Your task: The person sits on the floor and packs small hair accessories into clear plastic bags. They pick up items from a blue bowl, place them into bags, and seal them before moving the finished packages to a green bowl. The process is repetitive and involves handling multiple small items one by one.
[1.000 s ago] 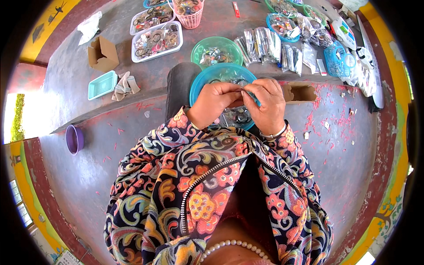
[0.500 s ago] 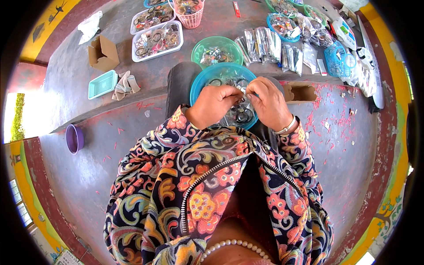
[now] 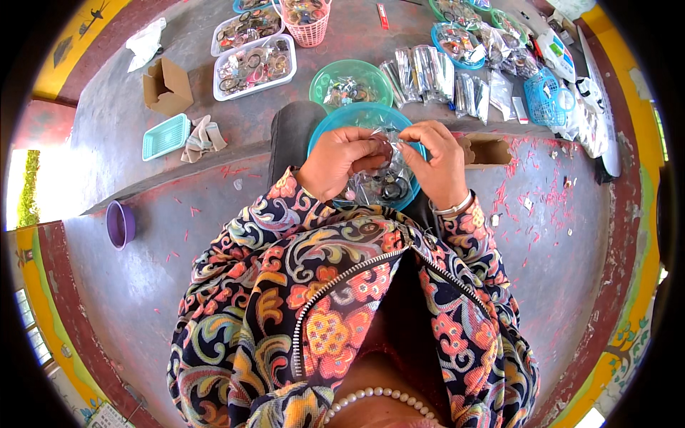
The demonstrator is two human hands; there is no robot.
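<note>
My left hand (image 3: 341, 161) and my right hand (image 3: 435, 162) meet over a blue round bowl (image 3: 330, 123) holding small rings and clear packets. Between them both hands pinch a small clear plastic bag (image 3: 389, 148). A dark round piece sits at my left fingertips, at the bag's mouth. The bowl rests on a dark cushion (image 3: 289, 135) just beyond my patterned sleeves.
A green bowl (image 3: 349, 80) of small parts stands behind the blue one. Rows of filled clear packets (image 3: 435, 75), white trays (image 3: 253, 65), a pink basket (image 3: 307, 16), a blue basket (image 3: 546, 96), cardboard boxes (image 3: 168, 87) and a teal tray (image 3: 165, 135) lie around. A purple cup (image 3: 120, 224) stands at left.
Both hands lifted slightly from the bowl and the clear bag now shows stretched between them.
</note>
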